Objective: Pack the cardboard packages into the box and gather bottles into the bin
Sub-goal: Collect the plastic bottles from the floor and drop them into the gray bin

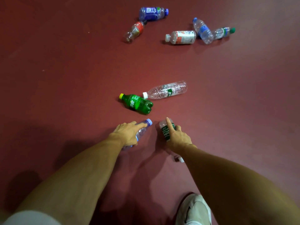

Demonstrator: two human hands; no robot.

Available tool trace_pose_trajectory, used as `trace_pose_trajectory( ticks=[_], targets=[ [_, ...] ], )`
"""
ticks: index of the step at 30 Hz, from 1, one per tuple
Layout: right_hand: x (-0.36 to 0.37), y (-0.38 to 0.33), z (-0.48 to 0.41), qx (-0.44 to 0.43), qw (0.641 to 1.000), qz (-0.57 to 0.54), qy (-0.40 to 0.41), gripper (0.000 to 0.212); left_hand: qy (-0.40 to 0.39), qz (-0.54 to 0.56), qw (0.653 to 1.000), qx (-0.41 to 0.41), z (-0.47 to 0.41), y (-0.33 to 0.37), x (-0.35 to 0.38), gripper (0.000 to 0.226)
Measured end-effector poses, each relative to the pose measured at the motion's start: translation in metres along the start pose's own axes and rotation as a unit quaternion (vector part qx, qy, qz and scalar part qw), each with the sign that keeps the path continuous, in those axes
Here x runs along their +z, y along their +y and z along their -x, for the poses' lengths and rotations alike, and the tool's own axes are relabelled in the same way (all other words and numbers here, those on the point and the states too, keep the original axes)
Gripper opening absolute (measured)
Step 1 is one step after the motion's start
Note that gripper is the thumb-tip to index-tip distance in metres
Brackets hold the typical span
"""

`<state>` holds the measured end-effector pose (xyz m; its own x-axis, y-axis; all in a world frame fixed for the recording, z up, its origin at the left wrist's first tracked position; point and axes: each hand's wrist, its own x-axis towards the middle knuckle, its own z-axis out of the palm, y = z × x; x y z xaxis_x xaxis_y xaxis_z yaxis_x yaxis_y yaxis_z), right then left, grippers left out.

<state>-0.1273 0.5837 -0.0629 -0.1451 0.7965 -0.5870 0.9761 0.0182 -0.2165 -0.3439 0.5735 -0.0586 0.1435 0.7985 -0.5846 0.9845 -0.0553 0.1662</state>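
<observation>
My left hand (128, 133) grips a clear bottle with a pale blue cap (143, 127), index finger stretched along its neck. My right hand (176, 137) grips a clear bottle with a dark green label (165, 131), index finger pointing up along it; its white cap shows under my wrist. Both bottles are low over the dark red floor (73, 78). Just beyond lie a green soda bottle (138, 103) and a clear bottle with a white cap (167, 90). No box, bin or cardboard package is in view.
Farther off lie a blue-labelled bottle (152, 13), a red-labelled bottle (134, 30), a white-labelled bottle (181, 37), a clear bottle with a blue cap (203, 30) and one with a green cap (224, 32). My white shoe (194, 210) stands at the bottom right.
</observation>
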Motion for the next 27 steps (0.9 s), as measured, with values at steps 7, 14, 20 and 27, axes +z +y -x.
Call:
trace_pose_trajectory(
  ticks=[7, 14, 20, 27],
  targets=[
    [-0.027, -0.004, -0.004, -0.046, 0.996, 0.076, 0.005, 0.099, 0.012, 0.038, 0.999, -0.036, -0.006, 0.0, 0.001, 0.09],
    [-0.135, -0.009, 0.027, -0.026, 0.988, 0.15, 0.023, 0.092, 0.057, 0.121, 0.99, -0.043, 0.03, 0.015, -0.065, 0.084],
    [-0.274, -0.075, 0.101, -0.055, 0.986, 0.156, 0.036, 0.091, 0.115, 0.146, 0.981, -0.055, 0.118, 0.036, -0.201, 0.074],
    [-0.459, -0.19, 0.21, -0.132, 0.975, 0.167, 0.059, 0.09, 0.192, 0.191, 0.954, -0.127, 0.256, 0.032, -0.406, 0.07]
  ],
)
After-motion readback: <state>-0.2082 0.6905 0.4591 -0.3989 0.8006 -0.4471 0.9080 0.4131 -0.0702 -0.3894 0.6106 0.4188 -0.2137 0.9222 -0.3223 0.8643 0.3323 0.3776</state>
